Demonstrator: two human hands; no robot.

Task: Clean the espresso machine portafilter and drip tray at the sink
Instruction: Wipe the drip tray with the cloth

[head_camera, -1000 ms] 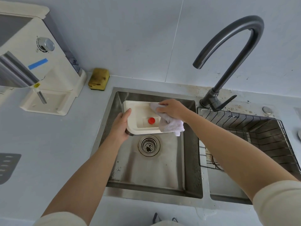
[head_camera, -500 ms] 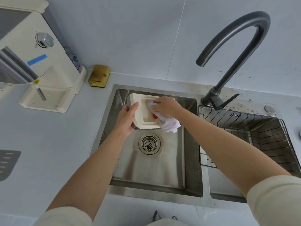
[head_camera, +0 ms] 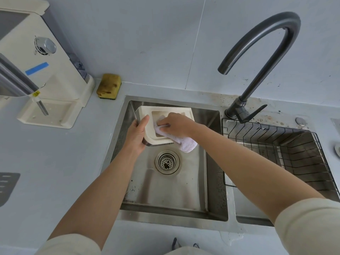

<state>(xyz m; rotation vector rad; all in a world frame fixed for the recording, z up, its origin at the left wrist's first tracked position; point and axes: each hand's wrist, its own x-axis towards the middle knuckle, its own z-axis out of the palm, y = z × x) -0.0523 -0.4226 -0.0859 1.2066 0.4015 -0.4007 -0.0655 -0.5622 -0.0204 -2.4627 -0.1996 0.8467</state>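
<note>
The left hand (head_camera: pixel 137 134) grips the tray (head_camera: pixel 165 109) by its side, over the sink (head_camera: pixel 176 192). The right hand (head_camera: pixel 177 124) holds a soft cloth (head_camera: pixel 185 144) inside it. The tray looks light, hard and maybe slippery, so hold its rim

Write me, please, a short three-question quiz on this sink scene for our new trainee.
1. True or false: the left hand grips the drip tray over the sink.
2. What does the right hand press into the tray? A sponge, B cloth, C brush.
3. Is water running from the faucet?
Key: 1 true; 2 B; 3 no.
</note>
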